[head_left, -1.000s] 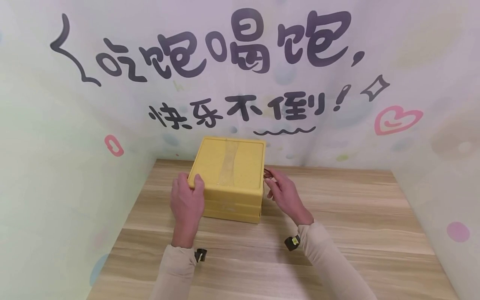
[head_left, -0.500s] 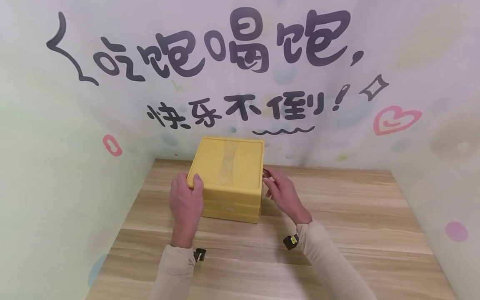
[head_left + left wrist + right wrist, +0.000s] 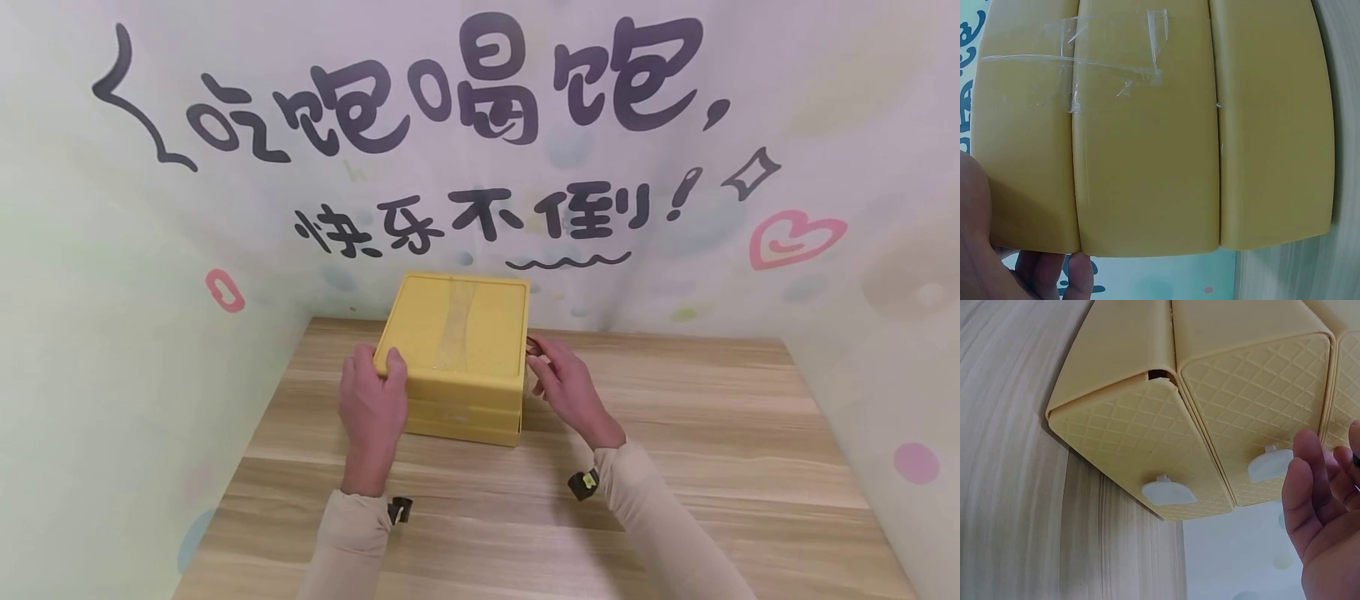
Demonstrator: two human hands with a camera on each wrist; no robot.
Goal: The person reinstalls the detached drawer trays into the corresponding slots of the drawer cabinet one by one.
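A yellow plastic drawer box (image 3: 491, 333) stands on the table, with clear tape across its top and side. My left hand (image 3: 371, 404) grips its near-left corner, thumb on the upper edge and fingers down the left side. My right hand (image 3: 570, 387) is at the right side, where the right wrist view shows drawer fronts (image 3: 1122, 434) with a lattice pattern and white knobs (image 3: 1169, 492). Thumb and forefinger pinch a thin dark loop (image 3: 533, 343) beside the upper part of the box. Most of the loop is hidden; its kind is unclear.
The box rests on a wood-grain table (image 3: 675, 400) near the back wall (image 3: 660, 292). Printed cloth-like walls with dark lettering enclose the table at the back and both sides. Black wrist cameras (image 3: 583, 483) sit at both cuffs.
Both hands and the box hold nearly the same places. The dark loop at the right fingertips shifts slightly and shows less. The view has shifted a little.
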